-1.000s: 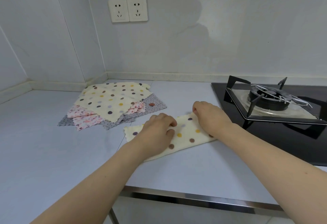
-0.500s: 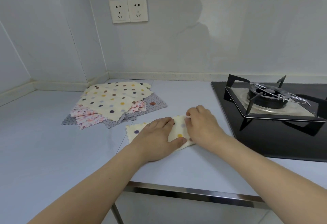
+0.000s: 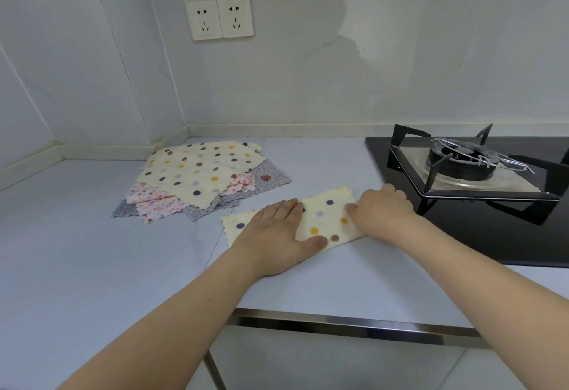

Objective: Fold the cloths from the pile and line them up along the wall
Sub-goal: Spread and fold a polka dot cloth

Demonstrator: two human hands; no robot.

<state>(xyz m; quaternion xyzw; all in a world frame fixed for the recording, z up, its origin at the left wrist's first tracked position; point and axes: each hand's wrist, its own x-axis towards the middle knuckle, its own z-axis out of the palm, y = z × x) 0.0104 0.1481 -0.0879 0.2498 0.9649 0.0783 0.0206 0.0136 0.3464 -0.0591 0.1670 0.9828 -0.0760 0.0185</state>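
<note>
The cream dotted soft cloth [image 3: 326,220], folded with zigzag edges, lies at frame centre on the smooth grey desk [image 3: 92,251]; left hand [image 3: 274,235] presses it flat with straight fingers, right hand [image 3: 381,209] pinches its right end.

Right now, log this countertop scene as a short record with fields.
setting: pale countertop meeting a white wall
cloth in work: cream polka-dot cloth, partly folded, lying flat near the front edge
left hand: flat, fingers straight, pressing the cloth's left part
right hand: fingers curled at the cloth's right end
pile: unfolded cloths behind and to the left; polka-dot on top, pink floral and grey beneath
along the wall: no folded cloths visible
other: gas stove to the right; double socket on the wall
</note>
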